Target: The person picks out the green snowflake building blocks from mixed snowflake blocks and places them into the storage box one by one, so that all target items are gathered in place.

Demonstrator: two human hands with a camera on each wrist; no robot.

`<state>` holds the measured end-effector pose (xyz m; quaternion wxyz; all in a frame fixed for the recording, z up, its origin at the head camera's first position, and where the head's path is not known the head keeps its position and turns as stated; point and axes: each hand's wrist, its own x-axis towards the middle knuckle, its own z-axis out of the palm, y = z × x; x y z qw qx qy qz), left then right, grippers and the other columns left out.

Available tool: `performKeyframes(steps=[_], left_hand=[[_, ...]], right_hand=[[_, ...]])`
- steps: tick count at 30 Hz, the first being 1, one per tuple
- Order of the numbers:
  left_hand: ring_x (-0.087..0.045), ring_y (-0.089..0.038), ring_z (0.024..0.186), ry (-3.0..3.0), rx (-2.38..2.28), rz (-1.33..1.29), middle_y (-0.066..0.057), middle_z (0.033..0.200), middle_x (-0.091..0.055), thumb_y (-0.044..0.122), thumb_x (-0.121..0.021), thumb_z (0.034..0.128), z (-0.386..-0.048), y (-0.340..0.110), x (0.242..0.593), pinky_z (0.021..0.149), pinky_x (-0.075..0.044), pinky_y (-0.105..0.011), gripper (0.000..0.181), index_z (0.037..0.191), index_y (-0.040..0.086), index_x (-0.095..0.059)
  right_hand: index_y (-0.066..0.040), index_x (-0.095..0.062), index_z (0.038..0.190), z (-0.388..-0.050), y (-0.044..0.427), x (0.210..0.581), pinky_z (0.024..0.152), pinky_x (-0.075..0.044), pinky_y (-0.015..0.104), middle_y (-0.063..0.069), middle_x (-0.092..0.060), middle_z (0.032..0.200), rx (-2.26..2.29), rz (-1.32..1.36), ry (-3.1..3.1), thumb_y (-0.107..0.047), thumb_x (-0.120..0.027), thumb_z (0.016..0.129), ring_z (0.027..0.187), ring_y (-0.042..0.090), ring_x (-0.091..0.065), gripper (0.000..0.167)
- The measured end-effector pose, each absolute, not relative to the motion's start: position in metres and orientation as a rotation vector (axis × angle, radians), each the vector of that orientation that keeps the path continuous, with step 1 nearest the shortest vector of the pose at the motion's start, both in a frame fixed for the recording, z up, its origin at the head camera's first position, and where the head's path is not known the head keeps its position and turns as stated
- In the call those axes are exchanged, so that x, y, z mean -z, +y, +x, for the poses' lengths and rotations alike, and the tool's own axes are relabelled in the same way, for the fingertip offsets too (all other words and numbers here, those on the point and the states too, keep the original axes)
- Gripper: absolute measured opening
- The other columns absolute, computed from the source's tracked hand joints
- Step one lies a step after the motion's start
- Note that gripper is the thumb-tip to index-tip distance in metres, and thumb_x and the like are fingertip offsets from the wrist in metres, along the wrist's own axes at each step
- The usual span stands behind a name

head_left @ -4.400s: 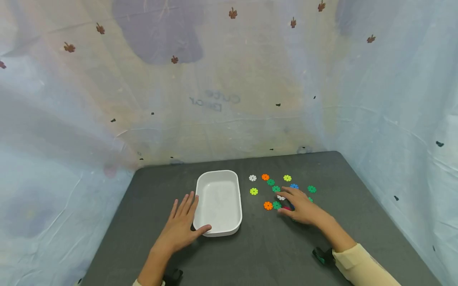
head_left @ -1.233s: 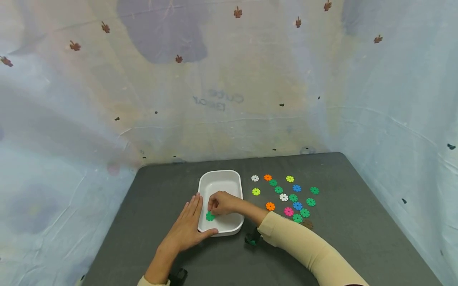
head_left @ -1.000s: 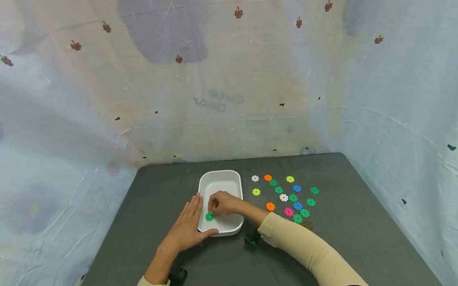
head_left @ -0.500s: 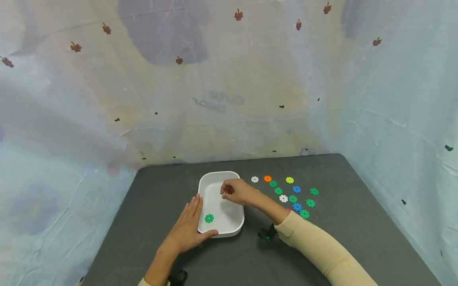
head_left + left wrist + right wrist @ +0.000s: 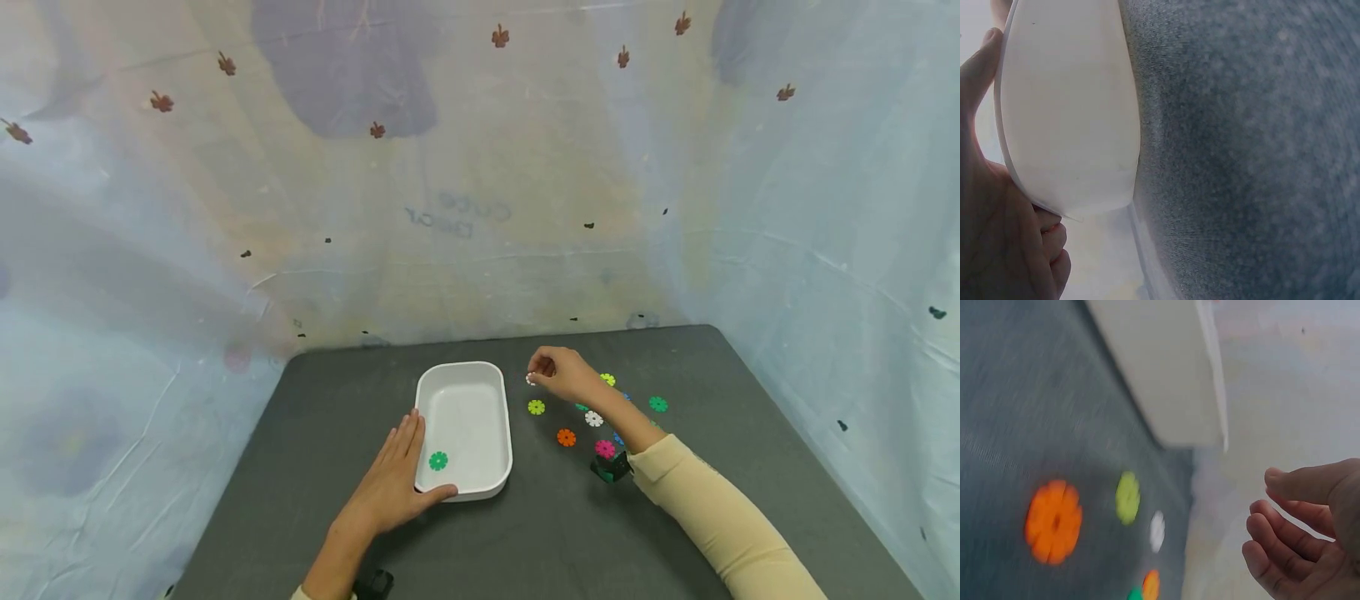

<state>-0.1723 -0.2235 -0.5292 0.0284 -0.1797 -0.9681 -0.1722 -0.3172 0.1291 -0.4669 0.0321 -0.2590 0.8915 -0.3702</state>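
Note:
A white rectangular tray (image 5: 480, 408) stands on the dark table, with one green notched disc (image 5: 438, 461) lying flat at its near left. My left hand (image 5: 390, 479) rests along the tray's left rim with straight fingers, its thumb at the near corner. Right of the tray, my right hand (image 5: 566, 375) hovers over the far part of the scattered discs. Its thumb and fingers are loosely bent, and nothing shows between them in the right wrist view. Below its fingertips lies a white notched disc (image 5: 530, 379), partly covered in the head view.
Several flat discs lie right of the tray, among them yellow-green (image 5: 536, 407), orange (image 5: 566, 437), pink (image 5: 604, 448) and white (image 5: 593, 418). My right forearm covers some of them. A pale patterned sheet (image 5: 480, 275) hangs beyond the table's far edge.
My right hand brought a green disc into the tray and let it go, then moved right, out of the tray, to above the white disc. The left hand has stayed at the tray's rim.

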Motion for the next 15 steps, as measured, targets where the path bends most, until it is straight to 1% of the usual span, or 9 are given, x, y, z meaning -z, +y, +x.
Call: performKeyframes(steps=[6, 11, 15], left_hand=[[-0.012, -0.036, 0.166, -2.998, 0.544, -0.55, -0.019, 0.179, -0.01, 0.083, -0.065, 0.0883, -0.171, -0.225, 0.529, 0.134, -0.016, -0.052, 0.129, 0.17, -0.003, -0.015], [-0.016, -0.038, 0.165, -2.97, 0.544, -0.554, -0.021, 0.178, -0.014, 0.083, -0.066, 0.0879, -0.171, -0.224, 0.528, 0.133, -0.02, -0.055, 0.128, 0.17, -0.004, -0.019], [-0.018, -0.039, 0.164, -2.956, 0.55, -0.555, -0.021, 0.178, -0.016, 0.082, -0.067, 0.0881, -0.171, -0.222, 0.528, 0.132, -0.022, -0.057, 0.128, 0.169, -0.005, -0.02]], right_hand=[[-0.005, -0.071, 0.113, -0.331, 0.162, 0.481, 0.079, -0.058, 0.041, 0.005, -0.07, 0.1, 1.068, -0.588, 2.795, -0.014, -0.073, 0.104, 0.088, 0.019, -0.064, 0.014], [-0.001, -0.07, 0.113, -0.341, 0.179, 0.498, 0.08, -0.058, 0.045, 0.01, -0.069, 0.102, 0.982, -0.483, 2.815, -0.017, -0.074, 0.103, 0.09, 0.024, -0.064, 0.018], [-0.001, -0.07, 0.112, -0.345, 0.188, 0.509, 0.081, -0.058, 0.047, 0.012, -0.068, 0.102, 0.898, -0.435, 2.831, -0.021, -0.078, 0.101, 0.09, 0.027, -0.064, 0.024]])
